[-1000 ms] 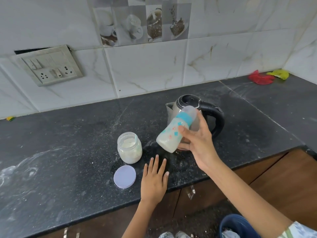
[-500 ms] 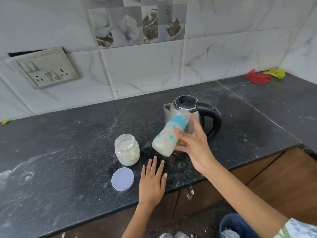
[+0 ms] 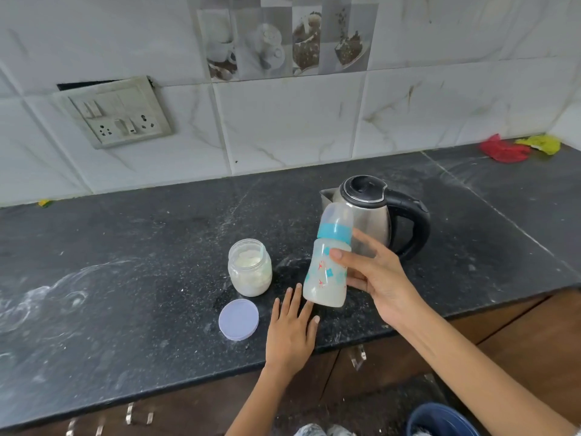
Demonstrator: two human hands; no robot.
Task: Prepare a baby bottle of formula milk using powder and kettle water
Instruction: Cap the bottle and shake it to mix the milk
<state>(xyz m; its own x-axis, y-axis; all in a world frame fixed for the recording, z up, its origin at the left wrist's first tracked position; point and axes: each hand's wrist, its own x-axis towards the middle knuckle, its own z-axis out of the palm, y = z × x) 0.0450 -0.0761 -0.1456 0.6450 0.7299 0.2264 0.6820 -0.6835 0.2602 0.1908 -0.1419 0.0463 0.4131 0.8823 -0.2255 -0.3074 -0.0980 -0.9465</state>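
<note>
R hand (image 3: 375, 278) grips capped baby bottle (image 3: 328, 265) w/ milky liquid, near upright, frame centre. L hand (image 3: 290, 333) flat on counter (image 3: 125, 294). Open powder jar (image 3: 250, 267), lid (image 3: 239, 319) lower centre; kettle (image 3: 374, 212) behind bottle.

The right hand (image 3: 375, 278) hides part of the kettle (image 3: 374, 215) body and the bottle (image 3: 330, 262) rear side. A blue container (image 3: 440, 420) at lower right is cut by the bottom edge. Bottle print motifs are too small to identify.

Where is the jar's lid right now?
The lilac lid lies flat on the counter, just in front of the open powder jar, beside the left hand.
</note>
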